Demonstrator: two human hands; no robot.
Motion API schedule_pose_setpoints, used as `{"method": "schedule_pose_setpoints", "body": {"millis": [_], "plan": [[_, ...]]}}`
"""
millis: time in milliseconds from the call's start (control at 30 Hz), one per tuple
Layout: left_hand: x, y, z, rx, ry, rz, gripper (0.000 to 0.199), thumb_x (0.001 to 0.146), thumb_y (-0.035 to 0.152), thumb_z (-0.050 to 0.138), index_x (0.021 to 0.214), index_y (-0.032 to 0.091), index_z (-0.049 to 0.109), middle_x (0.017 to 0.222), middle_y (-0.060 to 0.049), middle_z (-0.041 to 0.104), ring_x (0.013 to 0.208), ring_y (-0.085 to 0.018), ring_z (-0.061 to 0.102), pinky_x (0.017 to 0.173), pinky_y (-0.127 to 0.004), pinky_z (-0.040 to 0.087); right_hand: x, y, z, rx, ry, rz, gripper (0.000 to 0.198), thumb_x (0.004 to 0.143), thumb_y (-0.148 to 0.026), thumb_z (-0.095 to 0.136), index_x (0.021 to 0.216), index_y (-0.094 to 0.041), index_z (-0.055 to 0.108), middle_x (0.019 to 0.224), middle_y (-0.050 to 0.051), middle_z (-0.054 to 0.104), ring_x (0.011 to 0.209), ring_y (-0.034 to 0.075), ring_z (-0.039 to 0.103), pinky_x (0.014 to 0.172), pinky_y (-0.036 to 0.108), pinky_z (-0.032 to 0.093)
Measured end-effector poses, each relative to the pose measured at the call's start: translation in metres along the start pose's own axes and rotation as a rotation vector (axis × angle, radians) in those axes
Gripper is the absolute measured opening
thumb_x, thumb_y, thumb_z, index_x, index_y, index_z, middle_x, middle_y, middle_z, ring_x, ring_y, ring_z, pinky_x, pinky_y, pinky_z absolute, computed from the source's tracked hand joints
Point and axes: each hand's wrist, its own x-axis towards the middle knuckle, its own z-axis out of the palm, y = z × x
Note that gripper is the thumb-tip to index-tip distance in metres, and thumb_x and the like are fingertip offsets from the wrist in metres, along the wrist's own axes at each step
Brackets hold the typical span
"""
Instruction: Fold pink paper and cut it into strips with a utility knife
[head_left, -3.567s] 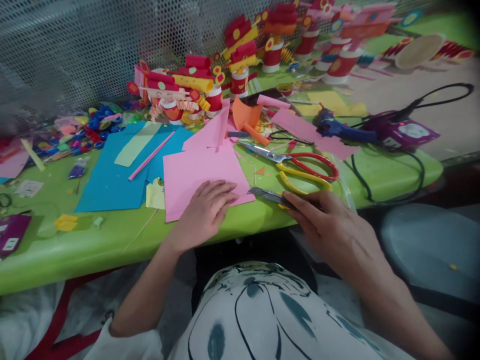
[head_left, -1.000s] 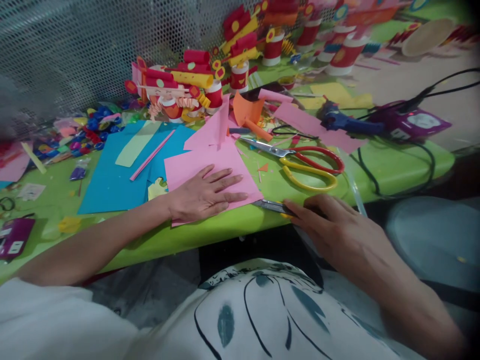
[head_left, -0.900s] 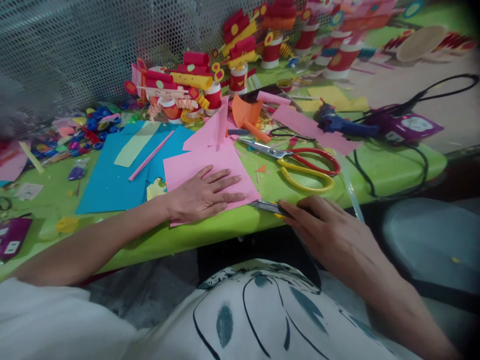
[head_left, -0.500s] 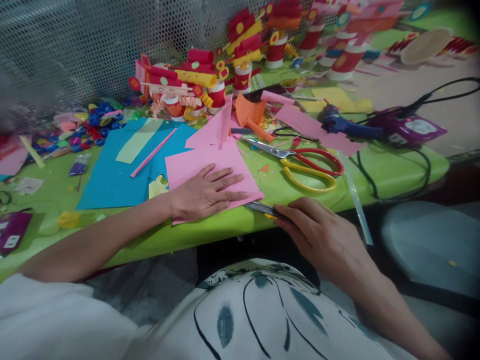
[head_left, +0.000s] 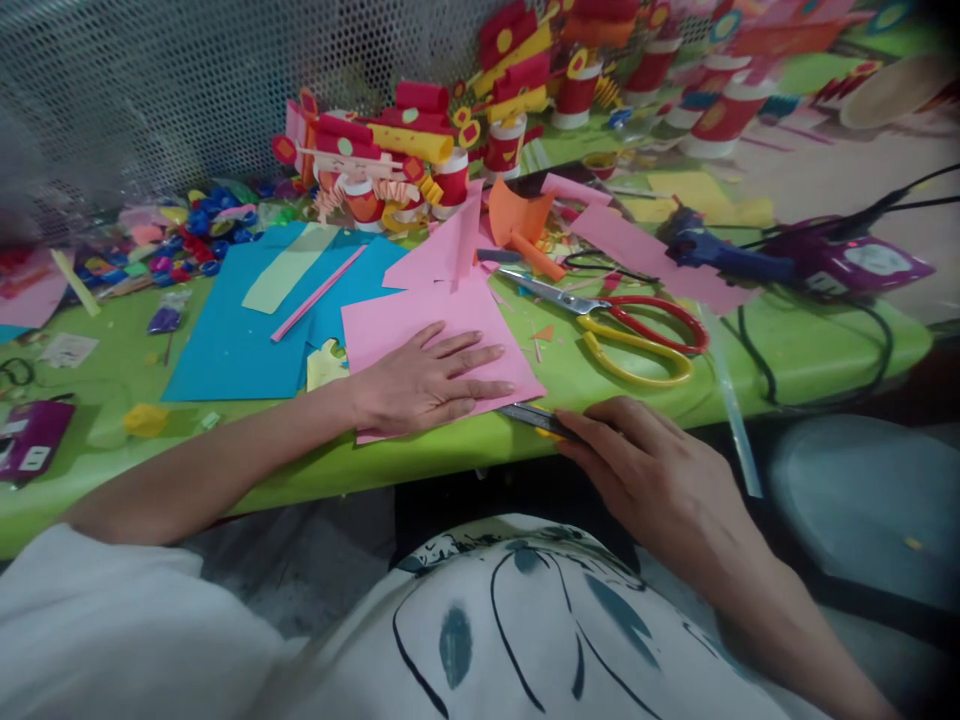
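Observation:
My left hand lies flat with fingers spread on a sheet of pink paper, near the front edge of the green-covered table. A utility knife with yellow showing on it is in my right hand, fingers closed round its handle. Its blade end meets the paper's front right edge, with the tip hidden at or beneath the sheet. Just beyond lie scissors with one red and one yellow handle. Blue paper is spread to the left, bearing a pale green strip and a thin pink strip.
Paper models on red-and-white cups stand along the back. A blue glue gun lies at the right beside a purple box with black cables. A clear glue stick overhangs the front edge. A round stool stands right.
The whole view has shifted slightly, so things on the table appear farther right. Both hands keep nearly the same place on the paper and the knife.

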Motion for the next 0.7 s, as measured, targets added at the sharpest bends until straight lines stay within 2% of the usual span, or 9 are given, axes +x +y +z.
{"method": "schedule_pose_setpoints", "body": {"millis": [200, 400, 700], "plan": [[0.0016, 0.0002, -0.0020, -0.003, -0.033, -0.011, 0.056, 0.116, 0.047, 0.034, 0.172, 0.050, 0.032, 0.186, 0.004, 0.021, 0.173, -0.031, 0.019, 0.136, -0.066, 0.014, -0.0014, 0.0027, -0.0011, 0.043, -0.013, -0.007, 0.027, 0.106, -0.031, 0.062, 0.126, -0.020, 0.076, 0.105, 0.008, 0.076, 0.087, 0.021, 0.073, 0.067, 0.035, 0.056], [0.0026, 0.0033, -0.0054, -0.002, -0.056, -0.016, 0.056, 0.117, 0.048, 0.031, 0.173, 0.046, 0.033, 0.186, 0.000, 0.020, 0.173, -0.034, 0.018, 0.135, -0.068, 0.015, 0.0035, -0.0016, -0.0007, 0.071, 0.015, -0.057, 0.025, 0.105, -0.029, 0.063, 0.123, -0.017, 0.076, 0.102, 0.008, 0.076, 0.083, 0.019, 0.073, 0.067, 0.033, 0.056], [0.0063, 0.0085, -0.0031, -0.019, -0.024, -0.036, 0.056, 0.117, 0.048, 0.031, 0.173, 0.047, 0.033, 0.187, 0.001, 0.020, 0.173, -0.033, 0.018, 0.135, -0.068, 0.015, 0.0035, -0.0065, 0.0013, 0.055, 0.039, -0.076, 0.024, 0.106, -0.029, 0.063, 0.122, -0.015, 0.075, 0.101, 0.008, 0.074, 0.082, 0.018, 0.072, 0.067, 0.032, 0.056]]}}
